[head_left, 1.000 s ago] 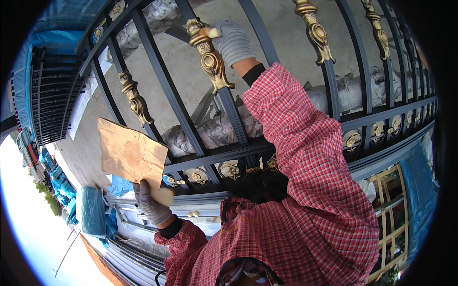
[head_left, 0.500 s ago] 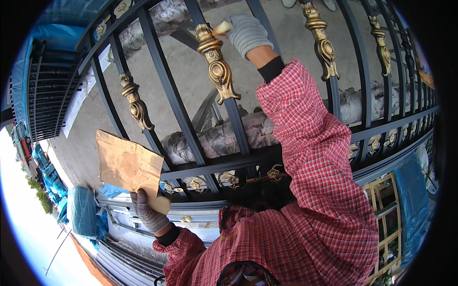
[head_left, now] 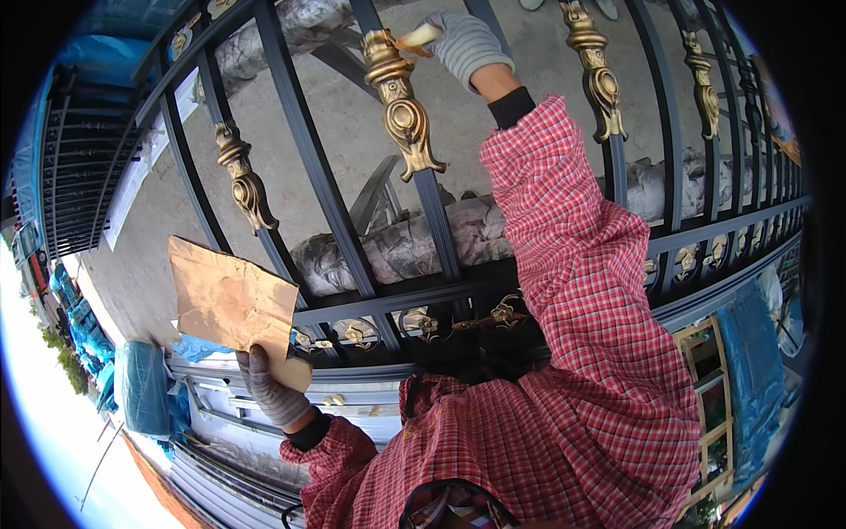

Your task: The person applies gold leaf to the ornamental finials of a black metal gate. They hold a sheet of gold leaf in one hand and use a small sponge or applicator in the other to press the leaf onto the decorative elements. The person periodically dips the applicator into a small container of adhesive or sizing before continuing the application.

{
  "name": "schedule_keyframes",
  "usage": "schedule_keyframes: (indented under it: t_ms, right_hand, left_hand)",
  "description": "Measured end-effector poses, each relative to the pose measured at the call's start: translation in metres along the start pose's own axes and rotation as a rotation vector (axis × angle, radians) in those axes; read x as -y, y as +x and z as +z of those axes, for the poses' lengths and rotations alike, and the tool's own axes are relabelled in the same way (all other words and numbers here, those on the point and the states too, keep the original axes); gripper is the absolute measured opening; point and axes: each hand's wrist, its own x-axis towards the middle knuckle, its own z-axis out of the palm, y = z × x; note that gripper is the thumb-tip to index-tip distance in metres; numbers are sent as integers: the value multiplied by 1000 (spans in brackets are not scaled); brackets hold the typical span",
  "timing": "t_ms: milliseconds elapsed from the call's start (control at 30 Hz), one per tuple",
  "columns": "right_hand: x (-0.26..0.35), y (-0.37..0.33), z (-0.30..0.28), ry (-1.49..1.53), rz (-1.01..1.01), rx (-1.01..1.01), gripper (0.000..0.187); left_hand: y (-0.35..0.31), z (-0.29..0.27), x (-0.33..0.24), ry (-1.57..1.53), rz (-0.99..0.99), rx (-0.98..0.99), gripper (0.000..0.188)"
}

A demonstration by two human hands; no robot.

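Note:
My right hand (head_left: 469, 49), in a grey knit glove, pinches a pale piece of sponge (head_left: 422, 37) with a brownish tip. The tip is close beside the top of a gold ornament (head_left: 406, 123) on a black fence bar; whether they touch I cannot tell. At the lower left, my left hand (head_left: 275, 393) grips a piece of brown cardboard (head_left: 231, 295) by its near edge. The cardboard has a darker smear, and its lower corner by the thumb looks pale. That glove's fingertips are stained dark.
More gold ornaments (head_left: 246, 181) sit on neighbouring bars of the black fence panel. The panel rests on wrapped supports (head_left: 397, 251) above a concrete floor. Other black panels (head_left: 77, 176) stand at far left. Near me lie metal profiles (head_left: 220, 485), a blue wrapped roll (head_left: 144, 388) and a wooden frame (head_left: 718, 414).
My right hand and the sponge have shifted slightly right and up, a little off the ornament's top. The left hand still holds the cardboard. The whole view has moved slightly.

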Motion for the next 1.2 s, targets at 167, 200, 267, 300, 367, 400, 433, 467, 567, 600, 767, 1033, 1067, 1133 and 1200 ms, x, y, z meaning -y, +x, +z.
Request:
schedule_keyframes:
  t_ms: [167, 200, 267, 300, 367, 400, 433, 467, 567, 600, 767, 1033, 1067, 1133, 1200]
  right_hand:
    - [53, -43, -26, 196, 27, 40, 24]
    - [59, -44, -24, 178, -55, -23, 23]
    - [80, -47, -32, 26, -265, -58, 21]
    - [86, -49, -37, -53, -371, -76, 21]
    - [72, -47, -33, -106, -193, 57, 20]
    - [63, -47, -34, -134, -98, 120, 20]
    - [60, -53, -37, -162, 18, 233, 21]
    - [55, -55, -42, -194, 123, 343, 23]
    - [38, -63, -39, -46, 117, 143, 23]
    - [33, -63, -34, 48, 58, -10, 22]
    - [52, -92, -41, 123, -317, -2, 22]
    - [86, -88, -44, -163, -267, 62, 20]
    - [95, -93, -41, -285, -277, 143, 19]
    - [113, -110, -36, -525, -298, 303, 17]
    - [90, -126, -31, -420, -287, 278, 16]
  left_hand:
    - [2, -1, 3, -37, -13, 22, 47]
    - [3, 1, 2, -49, -23, 74, 48]
    - [0, 5, -2, -49, -13, 86, 48]
    - [-2, 5, -3, -51, -1, 84, 47]
    - [-3, -2, -1, -38, 9, 67, 48]
    - [-3, -2, -3, -35, 18, 67, 48]
    - [-4, -6, -3, -31, 21, 59, 48]
    - [-7, -8, -2, -35, 29, 46, 49]
    - [-12, -11, -4, -48, 2, 52, 50]
    - [-14, -11, -3, -66, 13, 42, 50]
    - [-15, -24, 4, -104, 32, 15, 46]
    - [-29, -15, 1, -164, 35, 20, 46]
    - [-30, -12, -1, -159, 36, 33, 45]
    - [-29, -18, 2, -154, 47, 29, 45]
    - [-33, -27, 1, -148, 34, 3, 45]
